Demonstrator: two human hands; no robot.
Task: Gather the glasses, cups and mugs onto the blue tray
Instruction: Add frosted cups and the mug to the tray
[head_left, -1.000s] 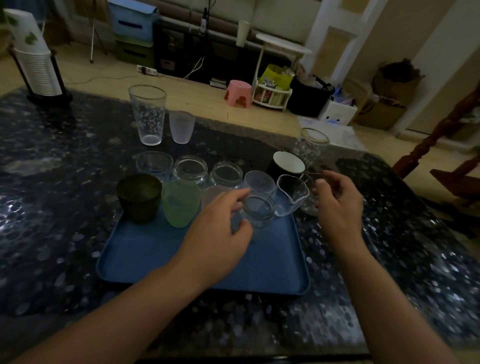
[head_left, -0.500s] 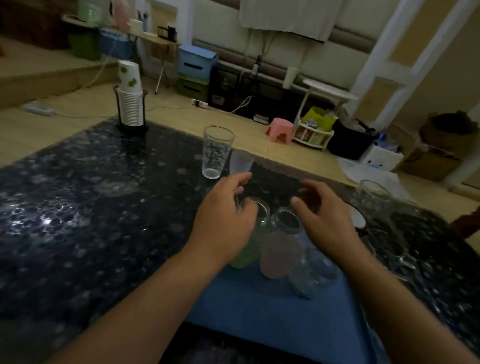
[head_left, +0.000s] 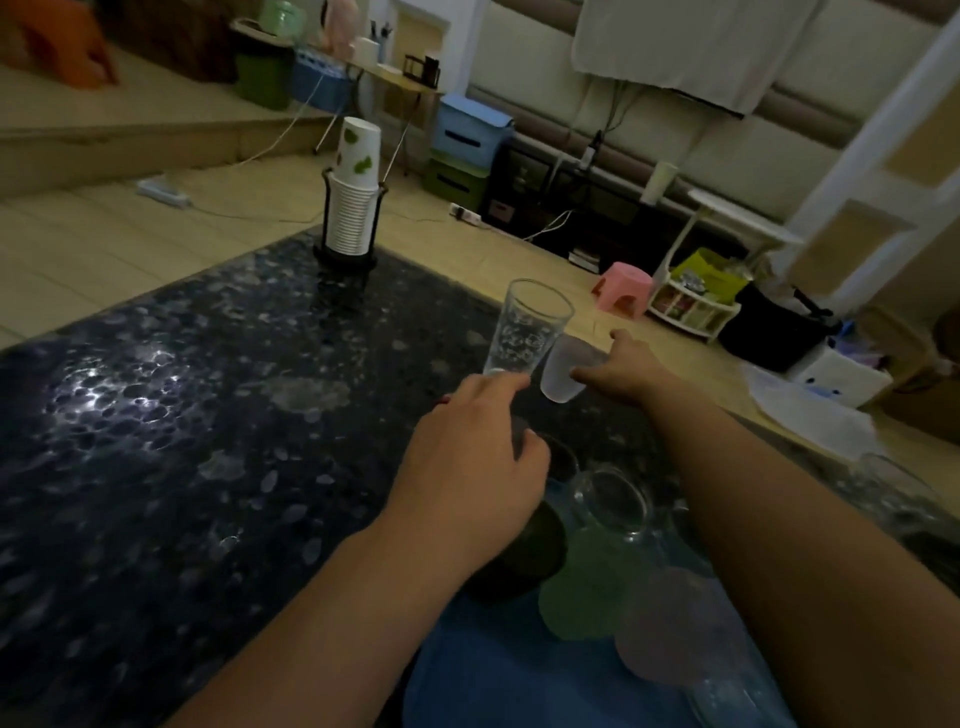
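Left hand (head_left: 467, 457) fingers loose at tall clear glass (head_left: 524, 330) base, grasp unclear; right hand (head_left: 623, 371) fingers spread around frosted cup (head_left: 563, 374) on desk (head_left: 208, 415).

Dim and soft, with glare on the dark table (head_left: 156, 415) and bowed wide-angle edges.

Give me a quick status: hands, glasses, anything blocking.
Left hand open, reaching at tall clear glass. Right hand closing around frosted cup, grip unconfirmed. Both off the blue tray. Nothing blocking.
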